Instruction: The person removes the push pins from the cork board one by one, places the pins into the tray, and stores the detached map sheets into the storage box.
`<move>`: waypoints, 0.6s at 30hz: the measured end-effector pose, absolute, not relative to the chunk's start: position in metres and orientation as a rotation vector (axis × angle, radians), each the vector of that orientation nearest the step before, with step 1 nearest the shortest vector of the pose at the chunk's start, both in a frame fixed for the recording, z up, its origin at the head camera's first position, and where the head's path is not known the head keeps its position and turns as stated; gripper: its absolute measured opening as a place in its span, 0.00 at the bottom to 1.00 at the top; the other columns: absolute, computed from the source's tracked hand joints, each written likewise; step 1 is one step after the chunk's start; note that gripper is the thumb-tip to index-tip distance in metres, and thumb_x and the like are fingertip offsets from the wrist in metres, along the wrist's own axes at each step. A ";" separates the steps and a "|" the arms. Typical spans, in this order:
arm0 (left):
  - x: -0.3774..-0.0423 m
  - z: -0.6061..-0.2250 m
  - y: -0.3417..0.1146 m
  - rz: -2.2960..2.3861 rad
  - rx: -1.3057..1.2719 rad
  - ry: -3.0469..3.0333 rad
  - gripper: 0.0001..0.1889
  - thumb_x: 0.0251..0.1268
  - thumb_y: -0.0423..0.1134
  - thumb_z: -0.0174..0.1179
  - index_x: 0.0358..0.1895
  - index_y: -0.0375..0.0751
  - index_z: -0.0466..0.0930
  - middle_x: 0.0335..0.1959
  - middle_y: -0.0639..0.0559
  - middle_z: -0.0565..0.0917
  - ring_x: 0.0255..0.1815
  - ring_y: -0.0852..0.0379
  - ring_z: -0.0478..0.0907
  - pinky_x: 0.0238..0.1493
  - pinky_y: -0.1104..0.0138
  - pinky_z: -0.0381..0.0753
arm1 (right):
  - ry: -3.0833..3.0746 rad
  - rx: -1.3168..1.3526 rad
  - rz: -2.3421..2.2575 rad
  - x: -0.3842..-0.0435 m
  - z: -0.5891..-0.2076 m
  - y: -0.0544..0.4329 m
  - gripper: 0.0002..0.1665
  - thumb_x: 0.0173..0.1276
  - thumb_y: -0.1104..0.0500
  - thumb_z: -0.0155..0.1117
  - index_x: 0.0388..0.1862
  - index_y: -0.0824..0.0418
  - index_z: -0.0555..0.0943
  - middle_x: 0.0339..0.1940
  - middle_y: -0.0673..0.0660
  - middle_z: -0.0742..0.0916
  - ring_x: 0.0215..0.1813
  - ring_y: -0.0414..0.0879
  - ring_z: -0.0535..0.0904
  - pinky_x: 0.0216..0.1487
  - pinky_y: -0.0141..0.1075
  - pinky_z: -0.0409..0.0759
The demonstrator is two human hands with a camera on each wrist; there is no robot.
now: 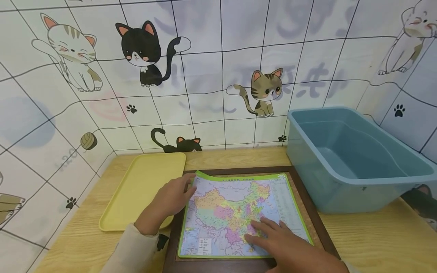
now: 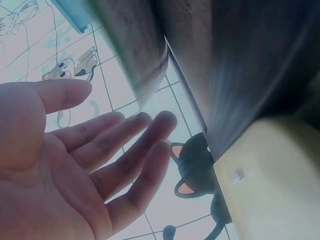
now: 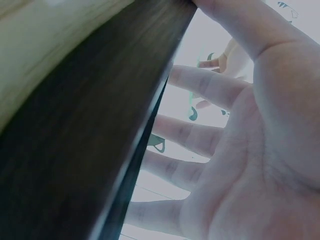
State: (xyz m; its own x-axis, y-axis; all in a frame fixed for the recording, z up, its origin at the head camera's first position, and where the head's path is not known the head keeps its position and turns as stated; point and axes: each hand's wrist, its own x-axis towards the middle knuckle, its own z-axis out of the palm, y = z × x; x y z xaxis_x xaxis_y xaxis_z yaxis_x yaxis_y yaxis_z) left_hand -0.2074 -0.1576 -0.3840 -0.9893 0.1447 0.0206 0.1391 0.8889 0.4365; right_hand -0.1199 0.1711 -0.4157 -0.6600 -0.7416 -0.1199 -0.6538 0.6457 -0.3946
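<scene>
A printed map sheet (image 1: 225, 201) with a green border lies on a board with a dark brown frame (image 1: 211, 266). Its upper left corner curls up off the board. Beside that corner is my left hand (image 1: 172, 197), palm turned inward; in the left wrist view its fingers (image 2: 120, 165) are loosely bent and hold nothing. My right hand (image 1: 280, 242) rests over the lower right part of the map with fingers spread. From the right wrist view, its fingers (image 3: 185, 130) look nearly straight, their tips hidden behind the frame's edge.
A yellow tray (image 1: 136, 189) lies left of the board, partly under my left forearm. At the right stands a deep blue-grey tub (image 1: 341, 197). All sits on a wooden table (image 1: 82, 235) against a wall covering (image 1: 205, 110) with printed cats.
</scene>
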 end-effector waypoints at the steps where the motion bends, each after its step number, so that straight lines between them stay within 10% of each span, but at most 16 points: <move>1: -0.207 -0.383 -0.157 0.717 0.228 3.039 0.26 0.72 0.44 0.61 0.71 0.47 0.71 0.41 0.50 0.84 0.29 0.58 0.74 0.28 0.66 0.72 | 2.596 -1.126 -0.464 -0.120 -0.416 0.171 0.53 0.52 0.26 0.67 0.74 0.47 0.70 0.76 0.62 0.69 0.74 0.71 0.64 0.58 0.73 0.69; 10: -0.205 -0.378 -0.155 0.845 0.227 3.037 0.27 0.73 0.43 0.59 0.73 0.47 0.69 0.59 0.48 0.83 0.41 0.56 0.80 0.41 0.62 0.82 | 2.601 -1.122 -0.467 -0.119 -0.418 0.171 0.53 0.51 0.25 0.68 0.74 0.46 0.70 0.76 0.62 0.70 0.74 0.72 0.63 0.58 0.73 0.68; 18: -0.203 -0.373 -0.154 0.906 0.263 3.092 0.23 0.75 0.40 0.56 0.71 0.48 0.72 0.56 0.50 0.85 0.35 0.57 0.77 0.29 0.68 0.75 | 2.604 -1.123 -0.458 -0.120 -0.417 0.170 0.53 0.51 0.26 0.68 0.73 0.46 0.71 0.76 0.62 0.70 0.74 0.72 0.64 0.58 0.73 0.68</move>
State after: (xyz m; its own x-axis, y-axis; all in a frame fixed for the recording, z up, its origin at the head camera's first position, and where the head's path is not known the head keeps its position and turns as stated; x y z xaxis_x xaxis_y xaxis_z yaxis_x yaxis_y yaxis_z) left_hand -0.2028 -0.1543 -0.3726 -0.9827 0.1299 0.1323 0.1807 0.8301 0.5275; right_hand -0.1201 0.1703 -0.4175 -0.6638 -0.7385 -0.1182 -0.6539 0.6498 -0.3875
